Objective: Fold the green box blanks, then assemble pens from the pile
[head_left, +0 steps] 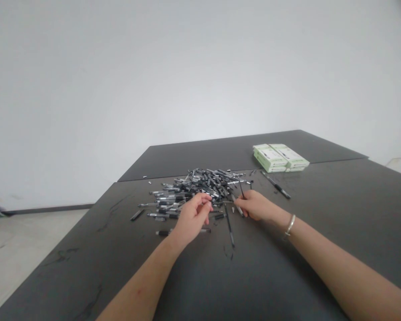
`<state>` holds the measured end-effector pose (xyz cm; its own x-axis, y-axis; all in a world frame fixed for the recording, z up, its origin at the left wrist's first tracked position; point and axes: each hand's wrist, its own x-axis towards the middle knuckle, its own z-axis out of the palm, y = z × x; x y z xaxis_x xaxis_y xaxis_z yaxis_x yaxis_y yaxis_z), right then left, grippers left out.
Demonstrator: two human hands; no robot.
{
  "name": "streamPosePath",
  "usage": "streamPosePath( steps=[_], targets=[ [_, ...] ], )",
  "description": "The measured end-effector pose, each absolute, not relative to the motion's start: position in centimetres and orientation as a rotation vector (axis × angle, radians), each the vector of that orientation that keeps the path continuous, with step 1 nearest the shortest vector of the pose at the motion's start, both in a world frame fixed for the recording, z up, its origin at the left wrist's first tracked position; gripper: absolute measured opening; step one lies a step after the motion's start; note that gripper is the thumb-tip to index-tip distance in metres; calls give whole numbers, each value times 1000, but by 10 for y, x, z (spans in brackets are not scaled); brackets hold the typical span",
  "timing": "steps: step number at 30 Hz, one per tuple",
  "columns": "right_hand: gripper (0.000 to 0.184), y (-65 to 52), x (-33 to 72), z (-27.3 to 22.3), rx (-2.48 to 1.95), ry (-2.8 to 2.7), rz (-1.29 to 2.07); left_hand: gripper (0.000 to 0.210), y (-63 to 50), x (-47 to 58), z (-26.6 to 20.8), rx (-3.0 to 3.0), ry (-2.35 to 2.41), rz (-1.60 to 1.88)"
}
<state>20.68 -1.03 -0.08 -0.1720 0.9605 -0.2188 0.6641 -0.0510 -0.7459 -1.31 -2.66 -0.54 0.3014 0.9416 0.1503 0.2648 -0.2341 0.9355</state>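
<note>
A heap of black and clear pens (214, 183) and pen parts lies loose on the dark table. My left hand (194, 215) is over the near edge of the heap, thumb and fingers curled together; what they hold, if anything, is too small to make out. To the right of the heap, my right hand (256, 205) is closed on a thin dark pen (241, 187) that sticks up past the fingers. A grey pen piece (237, 206) lies against its fingertips. Between the hands, a slim black pen (230, 228) points toward me.
Green-and-white boxes (280, 158) are stacked at the back right. One pen (276, 184) lies apart in front of them. A black cap (137, 214) is left of the heap. The dark table (337, 200) has a seam across it, and a white wall (200, 76) stands behind.
</note>
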Motion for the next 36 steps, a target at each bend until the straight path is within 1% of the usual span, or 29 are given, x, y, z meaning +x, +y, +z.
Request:
streamPosePath(
  steps=[2,4,6,8,11,15,20,25,32,36],
  targets=[
    [25,-13,205,0,-1640,-1769,1193,21,-27,-13,-7,1692,1085,950],
    [22,-16,200,1,-1440,-1656,1356,25,-27,-13,-8,1692,1058,917],
    [25,-22,195,2,-1190,-1563,1505,31,-28,-12,-8,1677,1016,895],
    [31,-28,190,3,-1025,-1554,1563,36,-30,-11,-5,1642,968,893],
    [32,-37,184,6,-950,-1612,1571,40,-33,-8,2,1594,920,859],
    [25,-46,179,10,-915,-1713,1558,39,-37,-5,11,1580,881,855],
    [21,-48,177,11,-898,-1748,1528,27,-39,-4,15,1611,869,875],
    [18,-47,183,11,-801,-1671,1684,24,-39,-8,16,1634,890,966],
    [34,-49,190,20,-736,-1776,1594,24,-39,-13,17,1775,956,1038],
    [36,-52,192,24,-711,-1764,1552,24,-40,-15,15,1818,1010,1095]
  ],
)
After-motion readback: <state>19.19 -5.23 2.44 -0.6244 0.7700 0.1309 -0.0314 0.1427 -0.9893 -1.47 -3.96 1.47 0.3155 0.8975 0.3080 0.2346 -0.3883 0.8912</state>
